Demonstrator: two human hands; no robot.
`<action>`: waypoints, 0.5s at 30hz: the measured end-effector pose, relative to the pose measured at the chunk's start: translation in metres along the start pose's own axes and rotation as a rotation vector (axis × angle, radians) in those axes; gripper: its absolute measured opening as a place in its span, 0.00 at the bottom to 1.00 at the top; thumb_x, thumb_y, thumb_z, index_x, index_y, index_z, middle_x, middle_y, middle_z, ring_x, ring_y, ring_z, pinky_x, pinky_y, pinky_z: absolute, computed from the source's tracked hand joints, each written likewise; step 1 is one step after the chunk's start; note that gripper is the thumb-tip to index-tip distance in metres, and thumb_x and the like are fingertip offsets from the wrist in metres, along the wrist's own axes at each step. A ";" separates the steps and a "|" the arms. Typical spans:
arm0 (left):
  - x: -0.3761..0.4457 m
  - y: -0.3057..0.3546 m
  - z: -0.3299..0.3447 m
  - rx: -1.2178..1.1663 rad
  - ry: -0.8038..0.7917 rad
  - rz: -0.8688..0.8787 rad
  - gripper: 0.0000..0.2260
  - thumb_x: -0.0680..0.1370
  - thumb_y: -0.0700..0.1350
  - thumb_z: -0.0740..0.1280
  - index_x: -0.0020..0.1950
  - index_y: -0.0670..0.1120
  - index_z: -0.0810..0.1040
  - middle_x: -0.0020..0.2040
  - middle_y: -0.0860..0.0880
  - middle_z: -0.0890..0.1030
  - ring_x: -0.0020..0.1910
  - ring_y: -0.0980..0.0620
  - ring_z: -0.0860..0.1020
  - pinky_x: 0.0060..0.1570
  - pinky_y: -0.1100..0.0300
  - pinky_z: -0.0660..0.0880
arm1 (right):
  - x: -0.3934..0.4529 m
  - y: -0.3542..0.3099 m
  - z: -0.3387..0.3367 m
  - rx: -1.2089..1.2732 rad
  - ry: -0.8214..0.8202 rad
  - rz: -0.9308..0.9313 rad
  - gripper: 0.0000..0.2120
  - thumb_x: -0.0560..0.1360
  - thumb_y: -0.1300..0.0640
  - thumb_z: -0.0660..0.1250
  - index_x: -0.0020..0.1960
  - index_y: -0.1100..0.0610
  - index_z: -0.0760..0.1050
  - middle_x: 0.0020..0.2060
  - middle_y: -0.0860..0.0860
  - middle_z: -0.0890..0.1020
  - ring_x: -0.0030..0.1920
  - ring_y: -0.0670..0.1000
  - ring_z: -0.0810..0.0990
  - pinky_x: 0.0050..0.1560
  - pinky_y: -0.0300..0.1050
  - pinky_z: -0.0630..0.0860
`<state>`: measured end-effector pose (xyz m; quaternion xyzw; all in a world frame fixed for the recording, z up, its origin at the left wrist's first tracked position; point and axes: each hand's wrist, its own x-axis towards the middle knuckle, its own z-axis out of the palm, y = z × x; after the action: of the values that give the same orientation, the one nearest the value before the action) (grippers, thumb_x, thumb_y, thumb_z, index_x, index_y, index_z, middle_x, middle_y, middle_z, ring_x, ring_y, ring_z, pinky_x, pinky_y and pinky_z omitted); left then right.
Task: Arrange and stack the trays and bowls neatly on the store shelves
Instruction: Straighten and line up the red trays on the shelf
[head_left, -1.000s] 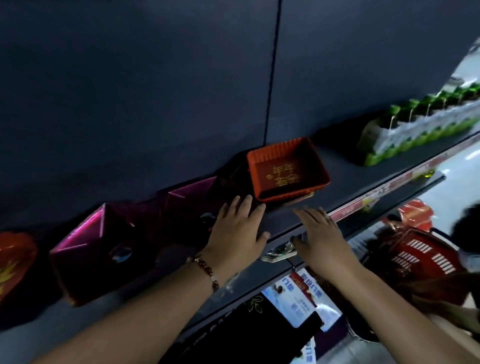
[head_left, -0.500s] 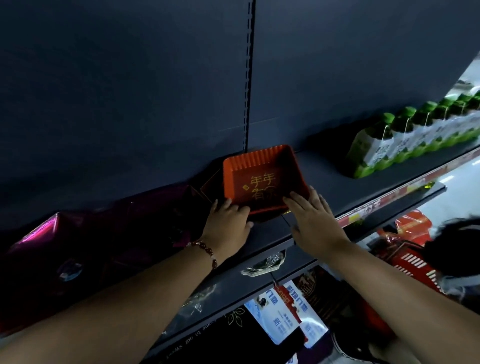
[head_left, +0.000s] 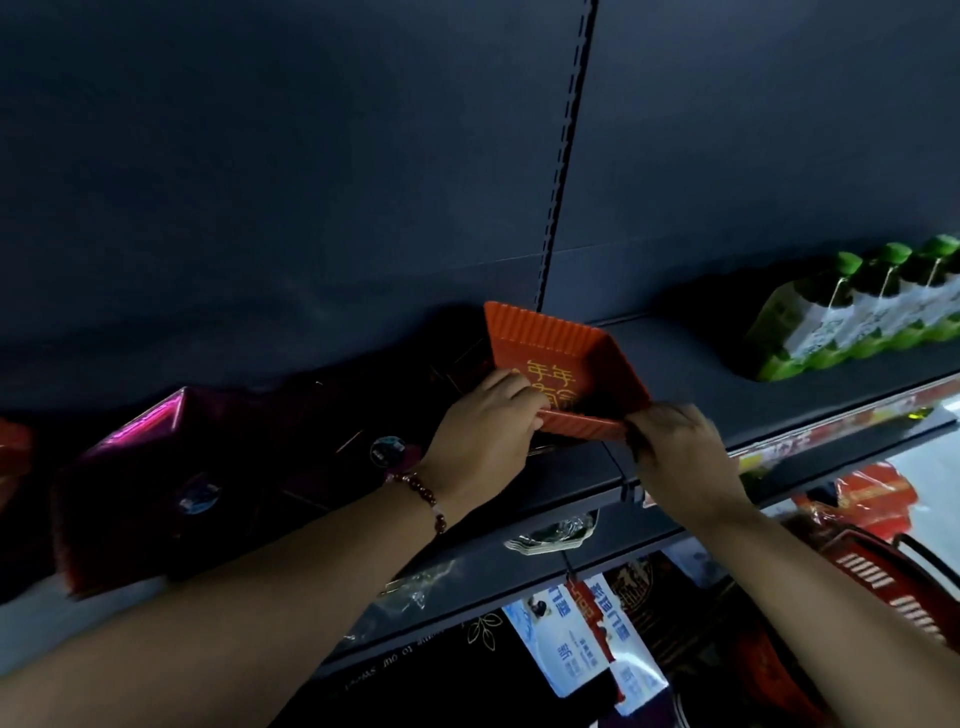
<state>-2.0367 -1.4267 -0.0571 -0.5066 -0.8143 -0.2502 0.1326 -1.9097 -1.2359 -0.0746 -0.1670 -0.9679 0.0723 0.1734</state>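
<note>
Between my hands sits the orange tray (head_left: 561, 358) — left hand (head_left: 480, 441) and right hand (head_left: 680, 452) both pinching its near rim; purple trays (head_left: 156, 493) crowd leftward, green bottles (head_left: 852, 317) stand well apart.

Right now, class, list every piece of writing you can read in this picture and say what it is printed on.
"年年有余" in gold, partly covered by the left hand: floor of the orange tray.
"门垫", in blue, likely: the hanging tags below the shelf; the smaller print is too blurred to read.
Bottle labels: too blurred.
Round stickers on the magenta trays: unreadable.
White print on the dark packaging below: upside down, illegible.
</note>
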 end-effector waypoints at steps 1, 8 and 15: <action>-0.003 0.000 -0.007 0.003 0.018 -0.001 0.04 0.77 0.43 0.67 0.50 0.47 0.79 0.49 0.53 0.78 0.55 0.55 0.72 0.46 0.61 0.74 | -0.004 -0.005 0.000 0.045 0.027 -0.010 0.10 0.69 0.67 0.68 0.49 0.58 0.80 0.44 0.54 0.82 0.49 0.60 0.77 0.52 0.54 0.73; -0.056 -0.020 -0.063 0.025 0.059 -0.049 0.07 0.77 0.43 0.68 0.54 0.46 0.80 0.53 0.51 0.80 0.64 0.53 0.72 0.58 0.63 0.71 | -0.019 -0.069 -0.008 0.305 0.142 -0.073 0.15 0.70 0.74 0.66 0.53 0.61 0.79 0.49 0.52 0.82 0.65 0.56 0.72 0.63 0.47 0.68; -0.163 -0.072 -0.129 0.018 0.128 -0.305 0.13 0.78 0.53 0.64 0.60 0.50 0.77 0.73 0.52 0.63 0.74 0.59 0.59 0.64 0.65 0.63 | -0.026 -0.187 0.002 0.468 0.085 -0.159 0.18 0.68 0.75 0.67 0.53 0.60 0.80 0.48 0.44 0.75 0.60 0.45 0.68 0.59 0.44 0.66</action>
<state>-2.0322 -1.6462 -0.0454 -0.3591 -0.8737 -0.2922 0.1493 -1.9427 -1.4198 -0.0476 -0.0486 -0.9267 0.2734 0.2532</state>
